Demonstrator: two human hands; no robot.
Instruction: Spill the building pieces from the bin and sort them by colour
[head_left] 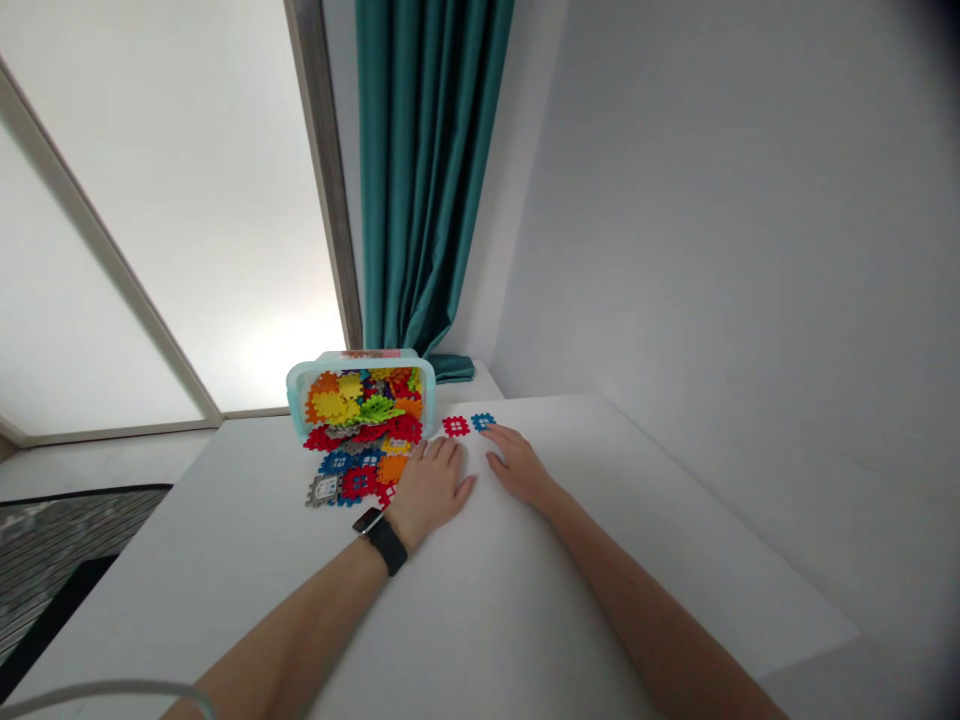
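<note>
L forearm [300,610] and R forearm [637,610] run off bottom of my feed. L hand [431,490], black-strap watch [382,537] on wrist, lies flat on white table [570,590]; L fingers [442,452] spread, pinching nothing. R hand [521,470]: R fingers [496,462] loosely together, empty, tips just by blue lattice tile [484,422], maybe touching, poor view. Red lattice tile [455,426] sits just left of it. Spilled plastic tiles [358,472] lie just beside L fingers. Clear tub [360,400], aqua rim, on its side, packed w/ jumbled tiles, hard to make out.

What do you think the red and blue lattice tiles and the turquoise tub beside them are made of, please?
The red tile and blue tile look like moulded plastic: saturated, even colour and crisp lattice edges. The pale turquoise tub seems plastic too, smooth with a rounded rim, but that is less certain.
</note>
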